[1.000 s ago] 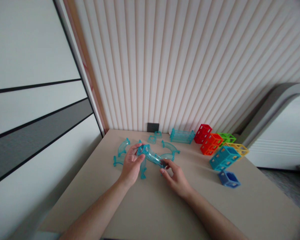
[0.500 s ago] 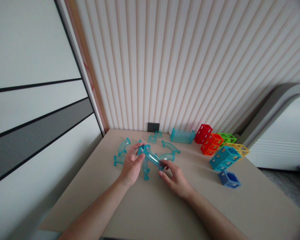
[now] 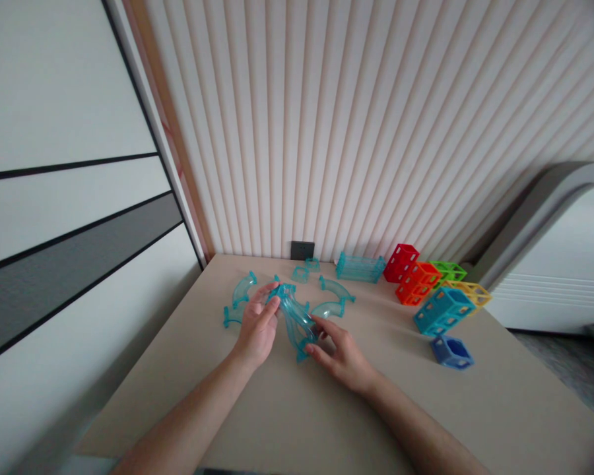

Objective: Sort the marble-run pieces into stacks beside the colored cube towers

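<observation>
A see-through teal toy track piece (image 3: 297, 311) slants between my two hands above the table. My left hand (image 3: 258, 330) is closed on its upper end, thumb on top. My right hand (image 3: 345, 356) grips the lower end between thumb and fingers. Just beneath it runs a second teal piece (image 3: 293, 333), its foot close to my right thumb; whether it is joined to the first I cannot tell. Curved teal track pieces (image 3: 244, 289) lie left of my left hand, and others (image 3: 337, 288) lie beyond my right hand.
Small teal frames (image 3: 300, 274) and a stack of straight teal tracks (image 3: 360, 268) lie at the back by the ribbed wall. On the right stand red (image 3: 400, 262), orange (image 3: 418, 284), green, yellow and teal (image 3: 444, 310) lattice blocks, with a blue one (image 3: 452, 352) nearest.
The slanted track has tilted more steeply, and my right hand has moved slightly left and down. The lower end of the piece beneath has shifted right, towards my right thumb.
</observation>
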{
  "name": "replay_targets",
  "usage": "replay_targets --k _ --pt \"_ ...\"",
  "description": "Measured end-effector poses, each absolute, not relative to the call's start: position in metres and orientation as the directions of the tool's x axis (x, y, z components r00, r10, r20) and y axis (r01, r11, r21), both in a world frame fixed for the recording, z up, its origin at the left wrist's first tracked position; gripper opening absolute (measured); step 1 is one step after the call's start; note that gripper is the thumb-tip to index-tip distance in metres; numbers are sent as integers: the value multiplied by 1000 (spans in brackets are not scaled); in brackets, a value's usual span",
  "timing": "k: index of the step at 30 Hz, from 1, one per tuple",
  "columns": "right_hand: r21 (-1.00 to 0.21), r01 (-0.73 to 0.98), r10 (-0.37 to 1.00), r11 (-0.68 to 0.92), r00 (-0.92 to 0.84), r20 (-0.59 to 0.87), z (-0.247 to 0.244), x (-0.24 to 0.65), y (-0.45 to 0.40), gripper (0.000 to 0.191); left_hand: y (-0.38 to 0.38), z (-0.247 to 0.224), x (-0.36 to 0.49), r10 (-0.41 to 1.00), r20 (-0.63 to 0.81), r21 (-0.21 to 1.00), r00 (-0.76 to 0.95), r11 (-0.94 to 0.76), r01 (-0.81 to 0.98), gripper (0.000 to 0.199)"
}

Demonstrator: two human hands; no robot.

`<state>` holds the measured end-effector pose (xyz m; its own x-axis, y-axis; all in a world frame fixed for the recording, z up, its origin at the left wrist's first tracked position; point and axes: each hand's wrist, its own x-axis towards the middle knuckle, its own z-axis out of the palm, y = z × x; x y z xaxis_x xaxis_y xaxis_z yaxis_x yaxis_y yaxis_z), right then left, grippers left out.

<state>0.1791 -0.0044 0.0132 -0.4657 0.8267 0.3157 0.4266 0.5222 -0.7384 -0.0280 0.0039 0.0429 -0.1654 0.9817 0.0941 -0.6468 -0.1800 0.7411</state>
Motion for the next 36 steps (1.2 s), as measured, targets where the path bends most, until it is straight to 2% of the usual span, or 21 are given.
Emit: replay_targets --k 6,13,16,20,24,29,32,36 --pt "-734 425 824 530 -463 327 14 177 -6 55 4 42 -28 983 74 746 -170 -167 -644 41" --pt "-734 470 868 490 -340 362 12 179 -1 43 7 44 -29 976 40 733 -212 -173 -658 44" --pt "-709 457 843 538 -295 450 13 181 1 37 5 48 -31 992 -22 771 -121 -60 -634 45" --pt "-591 420 723 689 -345 598 15 186 1 28 1 47 -29 983 -122 862 136 173 -476 41" --pt "-406 420 576 812 -458 677 16 188 1 32 4 33 -25 928 -179 882 326 298 -365 44" --pt "-254 360 429 898 -581 692 16 186 3 34 9 20 -26 902 -108 924 417 247 -293 49" --pt "-214 356 398 909 -597 697 18 186 3 30 9 20 -27 889 -100 935 448 237 -262 52" --pt "-154 376 373 914 -625 686 22 189 0 30 5 23 -24 885 -98 912 455 263 -316 50"
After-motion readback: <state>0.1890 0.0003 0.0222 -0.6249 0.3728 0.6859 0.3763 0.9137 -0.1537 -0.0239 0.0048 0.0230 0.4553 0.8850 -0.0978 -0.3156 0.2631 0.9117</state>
